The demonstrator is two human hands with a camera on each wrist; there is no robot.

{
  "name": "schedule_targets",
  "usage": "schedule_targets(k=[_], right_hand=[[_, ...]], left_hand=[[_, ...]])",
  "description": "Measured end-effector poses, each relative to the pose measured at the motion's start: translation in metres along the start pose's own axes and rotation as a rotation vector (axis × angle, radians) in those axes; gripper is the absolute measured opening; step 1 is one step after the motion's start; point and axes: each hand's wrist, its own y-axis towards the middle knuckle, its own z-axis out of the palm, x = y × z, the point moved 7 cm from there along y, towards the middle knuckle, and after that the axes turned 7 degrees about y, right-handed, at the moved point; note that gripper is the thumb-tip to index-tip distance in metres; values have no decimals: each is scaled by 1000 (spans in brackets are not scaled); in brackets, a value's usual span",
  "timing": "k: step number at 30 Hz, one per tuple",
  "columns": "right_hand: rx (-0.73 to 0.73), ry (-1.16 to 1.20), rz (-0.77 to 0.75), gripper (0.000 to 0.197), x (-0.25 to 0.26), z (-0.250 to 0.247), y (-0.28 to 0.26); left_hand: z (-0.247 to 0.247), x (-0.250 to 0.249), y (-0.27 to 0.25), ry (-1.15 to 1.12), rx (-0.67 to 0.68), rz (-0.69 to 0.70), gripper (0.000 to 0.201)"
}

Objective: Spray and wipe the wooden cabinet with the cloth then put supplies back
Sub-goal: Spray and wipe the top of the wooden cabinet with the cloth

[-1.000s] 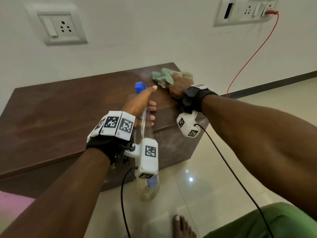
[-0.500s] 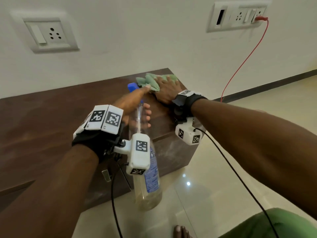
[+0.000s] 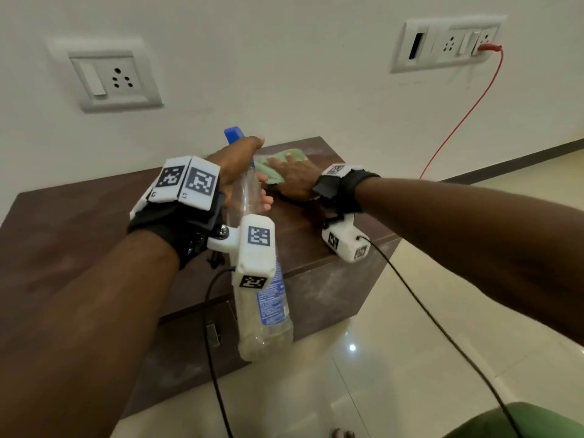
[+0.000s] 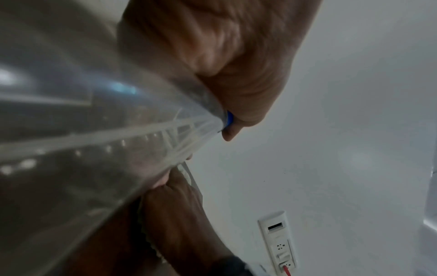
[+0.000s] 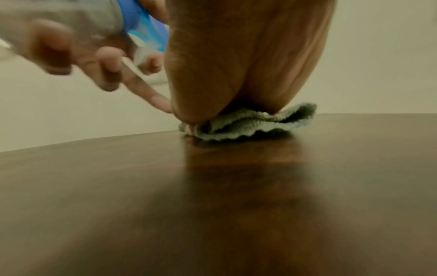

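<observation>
Fingers (image 3: 264,197) of the left hand (image 3: 235,162) were wrapped round the spray bottle (image 3: 262,298); right hand (image 3: 292,178) pressed flat on the green cloth (image 5: 248,125) atop the cabinet (image 3: 79,222).

- A room in a home, by the look of it.
- Low wooden cabinet (image 3: 94,235) against a plain white wall (image 3: 284,74).
- Wall sockets (image 3: 115,79) at upper left and right.
- Glossy floor tiles (image 3: 410,358), lower right.

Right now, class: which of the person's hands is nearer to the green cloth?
Right. The right hand presses flat on the green cloth on the cabinet; the left hand grips the spray bottle just beside it.
</observation>
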Motion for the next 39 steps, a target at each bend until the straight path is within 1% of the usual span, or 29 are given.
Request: schedule_targets(k=[1,2,3,4,5,6,8,10,12,13,15,17,22,23,25,27,30,32,33,37,39], right_hand=[[-45,17,59,72,-19,-6,13],[-79,21,127,78,-39,-4,36],[-101,38,152,84,-47,0,58],[-98,72,160,88,-39,0,65],[-38,71,167,89,-22,-1,58],[11,75,148,85,-5,-3,52],[66,52,127,73,2,-4,50],[60,52,78,67,-7,-6,50],[36,74,-2,60,-16,-7,50],[8,55,-11,61,-26,-10,50],[-61,99,104,65,-54,-16,46],[-99,143,159,64,-73,-21,43],[-151,279,213,63,-76,-25,39],[-146,307,216,63,-73,-27,32],[-185,370,228,64,-76,-28,22],[-212,421,290,63,-82,-25,8],[-188,388,450,78,-95,-10,-20],[-186,349,471,88,-100,-4,-32],[-179,354,481,88,-101,-3,-35],[-148,390,493,65,-100,-10,-10],[-124,415,464,60,-96,-17,9]], left_hand=[[2,2,0,-11,16,-1,64],[3,3,1,-21,31,5,63],[3,3,2,-34,42,13,61],[4,4,3,-51,51,21,58],[5,4,4,-64,57,29,56],[4,5,7,-74,58,37,55],[4,4,12,-88,64,53,53],[8,6,17,-109,84,27,55],[12,6,19,-137,101,13,57],[15,5,20,-153,104,18,56],[21,2,22,-185,98,31,54],[26,-2,21,-197,87,60,53],[36,-3,12,-192,67,95,52],[37,-1,10,-190,62,94,53],[40,2,7,-179,53,107,55],[47,4,3,-157,48,116,56],[54,6,2,-120,50,123,56],[55,7,5,-108,52,130,57],[56,7,8,-104,59,125,57],[61,11,16,-112,82,112,57],[60,12,20,-124,82,120,57]])
